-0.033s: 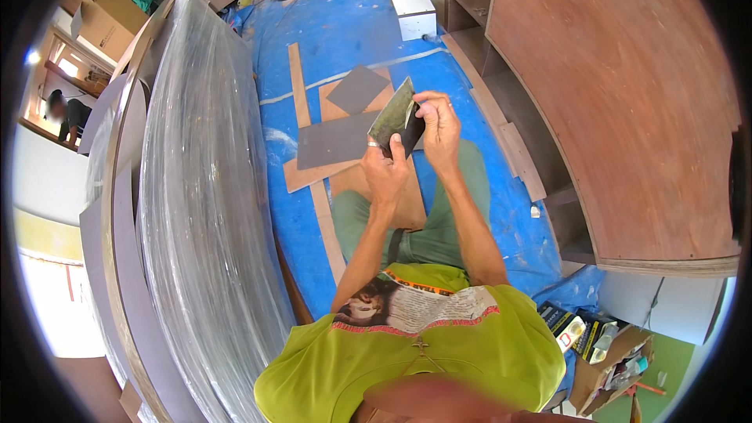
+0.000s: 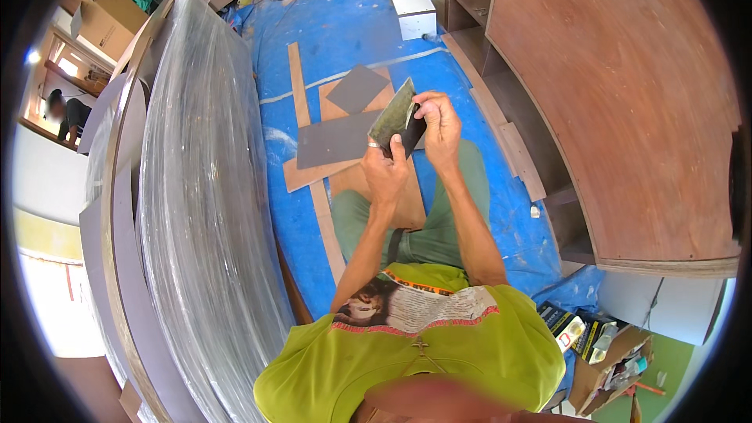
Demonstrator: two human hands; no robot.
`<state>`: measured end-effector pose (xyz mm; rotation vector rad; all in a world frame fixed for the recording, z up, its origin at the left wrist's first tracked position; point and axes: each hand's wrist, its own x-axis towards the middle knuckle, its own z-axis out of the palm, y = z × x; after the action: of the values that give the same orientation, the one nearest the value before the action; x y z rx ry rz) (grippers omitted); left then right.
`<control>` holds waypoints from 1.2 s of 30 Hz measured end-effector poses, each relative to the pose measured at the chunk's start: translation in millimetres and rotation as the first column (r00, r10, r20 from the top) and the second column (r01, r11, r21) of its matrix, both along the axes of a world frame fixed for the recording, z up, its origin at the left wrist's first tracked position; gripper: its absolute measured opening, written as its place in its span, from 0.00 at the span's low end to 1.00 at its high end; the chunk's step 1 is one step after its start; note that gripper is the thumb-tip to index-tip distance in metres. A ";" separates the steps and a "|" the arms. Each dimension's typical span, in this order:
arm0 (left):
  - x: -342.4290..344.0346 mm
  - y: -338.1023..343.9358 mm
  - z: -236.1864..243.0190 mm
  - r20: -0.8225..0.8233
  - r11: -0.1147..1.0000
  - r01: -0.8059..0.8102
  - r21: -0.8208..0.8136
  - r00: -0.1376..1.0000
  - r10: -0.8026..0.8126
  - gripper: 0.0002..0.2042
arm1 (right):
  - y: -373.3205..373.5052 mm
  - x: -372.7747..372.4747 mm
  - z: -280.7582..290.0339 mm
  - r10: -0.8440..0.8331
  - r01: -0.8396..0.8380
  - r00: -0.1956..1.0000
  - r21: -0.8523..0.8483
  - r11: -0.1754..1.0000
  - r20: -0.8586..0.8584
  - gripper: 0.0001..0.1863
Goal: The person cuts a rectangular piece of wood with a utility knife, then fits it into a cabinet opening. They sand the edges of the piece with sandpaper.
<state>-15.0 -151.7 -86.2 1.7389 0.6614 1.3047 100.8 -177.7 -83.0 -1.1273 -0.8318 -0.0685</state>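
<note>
Up over my lap I hold a thin rectangular sheet, mottled olive-green on one face with a black portion toward its lower right. My left hand grips its lower end, thumb on top and a ring on one finger. At the right edge, my right hand pinches a corner or flap; what exactly lies between those fingertips is partly hidden. Beyond the hands, a dark grey rectangular panel lies across wooden strips. A smaller dark grey square rests on a brown board farther off.
A blue sheet covers the floor. Plastic-wrapped panels stand along the left. Brown cabinetry rises on the right, and a white box sits at the far end. Behind me at right is an open carton. Two people are at upper left.
</note>
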 end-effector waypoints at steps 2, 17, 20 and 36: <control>-0.6 -3.6 -1.6 -0.122 0.999 -0.032 -0.012 0.992 0.030 0.11 | 1.7 0.9 -2.1 0.048 -0.057 0.978 -0.042 0.997 -0.205 0.14; 4.4 8.1 -11.6 -0.079 0.958 -0.153 0.242 0.981 0.177 0.09 | 2.8 -3.9 -11.4 0.173 -0.269 0.920 -0.247 0.931 -0.351 0.12; 0.4 7.3 -13.7 -0.192 0.967 -0.164 0.193 0.961 0.201 0.09 | -9.0 4.4 -4.7 0.166 -0.255 0.963 -0.518 0.817 -0.212 0.13; -3.9 3.4 -22.0 -0.125 0.976 -0.128 0.175 0.981 0.151 0.12 | 12.0 -4.9 -15.0 0.215 -0.250 0.912 -0.060 0.966 -0.350 0.09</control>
<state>-19.0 -148.3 -108.2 1.9618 0.7845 1.3774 95.9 -165.7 -98.0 -1.0894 -0.6570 0.3652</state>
